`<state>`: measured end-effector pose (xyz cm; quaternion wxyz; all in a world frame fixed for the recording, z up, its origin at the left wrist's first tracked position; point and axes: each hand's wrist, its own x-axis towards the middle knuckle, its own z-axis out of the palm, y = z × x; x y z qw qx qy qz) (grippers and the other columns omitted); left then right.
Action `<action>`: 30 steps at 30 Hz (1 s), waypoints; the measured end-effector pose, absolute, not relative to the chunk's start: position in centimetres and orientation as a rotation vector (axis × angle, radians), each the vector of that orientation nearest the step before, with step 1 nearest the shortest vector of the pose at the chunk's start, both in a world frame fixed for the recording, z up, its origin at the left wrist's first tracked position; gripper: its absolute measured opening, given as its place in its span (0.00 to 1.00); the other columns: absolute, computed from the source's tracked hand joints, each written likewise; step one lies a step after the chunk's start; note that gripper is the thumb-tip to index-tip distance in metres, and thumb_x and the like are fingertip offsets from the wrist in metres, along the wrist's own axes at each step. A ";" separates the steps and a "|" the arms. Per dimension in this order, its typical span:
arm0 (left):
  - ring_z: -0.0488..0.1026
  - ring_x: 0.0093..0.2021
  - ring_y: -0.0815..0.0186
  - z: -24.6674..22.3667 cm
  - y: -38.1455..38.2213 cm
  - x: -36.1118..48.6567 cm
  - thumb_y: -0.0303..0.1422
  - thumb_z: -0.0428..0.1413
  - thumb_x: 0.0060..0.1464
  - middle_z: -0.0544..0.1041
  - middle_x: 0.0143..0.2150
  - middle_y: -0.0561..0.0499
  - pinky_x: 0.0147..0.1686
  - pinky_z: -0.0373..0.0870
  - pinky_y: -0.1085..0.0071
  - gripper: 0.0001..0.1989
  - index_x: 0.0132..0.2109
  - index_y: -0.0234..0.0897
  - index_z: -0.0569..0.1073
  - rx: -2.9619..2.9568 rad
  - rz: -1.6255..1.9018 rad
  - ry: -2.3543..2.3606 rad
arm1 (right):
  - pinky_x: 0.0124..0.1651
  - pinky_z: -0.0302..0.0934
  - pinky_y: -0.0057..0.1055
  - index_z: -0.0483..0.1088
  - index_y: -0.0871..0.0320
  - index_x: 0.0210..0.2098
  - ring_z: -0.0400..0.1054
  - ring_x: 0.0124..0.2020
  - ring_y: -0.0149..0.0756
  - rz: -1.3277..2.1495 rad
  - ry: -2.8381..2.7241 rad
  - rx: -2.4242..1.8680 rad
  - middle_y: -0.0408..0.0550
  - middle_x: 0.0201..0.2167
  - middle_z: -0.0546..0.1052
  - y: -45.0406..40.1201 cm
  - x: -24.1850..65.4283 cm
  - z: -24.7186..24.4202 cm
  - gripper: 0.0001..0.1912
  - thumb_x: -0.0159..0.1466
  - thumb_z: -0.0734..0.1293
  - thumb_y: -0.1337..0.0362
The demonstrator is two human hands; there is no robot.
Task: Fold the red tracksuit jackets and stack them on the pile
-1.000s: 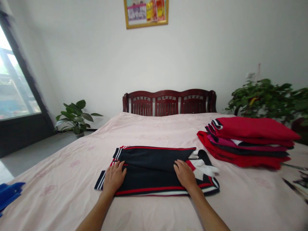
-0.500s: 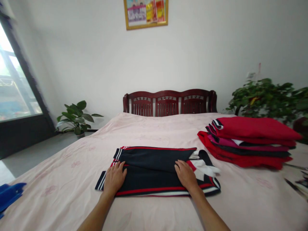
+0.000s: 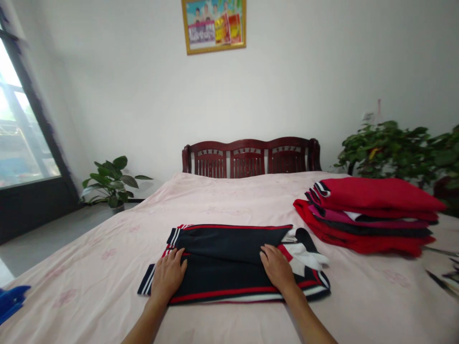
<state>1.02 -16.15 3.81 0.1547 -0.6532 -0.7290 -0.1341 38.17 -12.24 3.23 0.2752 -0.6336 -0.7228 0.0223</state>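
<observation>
A dark navy garment [image 3: 225, 267] with red and white stripes lies folded flat on the pink bedsheet [image 3: 215, 196]. On its left part, near the striped cuffs, my left hand [image 3: 168, 274] rests palm down with fingers spread. My right hand [image 3: 278, 267] lies flat on the right part, beside a white and red section of the cloth [image 3: 304, 255]. Both hands press on the fabric without gripping it.
To the right sits a stack of folded red, magenta and dark clothes [image 3: 373, 200]. A blue item [image 3: 12, 301] lies at the left edge. Dark pointed objects [image 3: 442, 282] are at the right edge. Behind stand a wooden headboard [image 3: 247, 157] and potted plants [image 3: 113, 184].
The view has tilted up slightly, so the bed and garment appear a little lower. Both hands stay on the garment in almost the same places.
</observation>
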 end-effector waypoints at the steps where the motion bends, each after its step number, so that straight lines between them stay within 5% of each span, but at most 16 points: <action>1: 0.71 0.58 0.54 3.8 -16.1 1.0 0.39 0.45 0.65 0.72 0.62 0.41 0.58 0.63 0.56 0.23 0.63 0.40 0.69 -1.873 -0.375 -2.096 | 0.63 0.57 0.42 0.73 0.61 0.55 0.65 0.60 0.46 0.069 -1.939 -1.696 0.55 0.58 0.73 -12.3 38.2 3.3 0.23 0.70 0.54 0.59; 15: 0.70 0.59 0.54 3.4 -15.7 0.4 0.41 0.44 0.65 0.71 0.64 0.42 0.58 0.63 0.56 0.25 0.64 0.40 0.68 -1.897 -0.322 -2.117 | 0.61 0.60 0.34 0.75 0.59 0.51 0.70 0.55 0.38 0.196 -1.807 -1.606 0.52 0.52 0.77 -12.9 40.3 3.8 0.22 0.66 0.55 0.64; 22: 0.70 0.59 0.54 3.4 -15.6 0.3 0.42 0.44 0.65 0.70 0.63 0.42 0.58 0.63 0.57 0.25 0.65 0.40 0.67 -1.897 -0.288 -2.111 | 0.53 0.63 0.41 0.72 0.57 0.55 0.70 0.53 0.47 0.046 -1.251 -1.911 0.54 0.56 0.75 -15.2 48.9 6.5 0.26 0.63 0.53 0.65; 30: 0.69 0.60 0.53 3.2 -15.6 0.3 0.42 0.43 0.65 0.71 0.63 0.42 0.57 0.63 0.57 0.25 0.64 0.40 0.67 -1.897 -0.302 -2.096 | 0.50 0.64 0.39 0.70 0.58 0.58 0.72 0.52 0.48 0.315 -1.194 -1.941 0.55 0.53 0.77 -14.7 53.6 3.5 0.31 0.63 0.53 0.51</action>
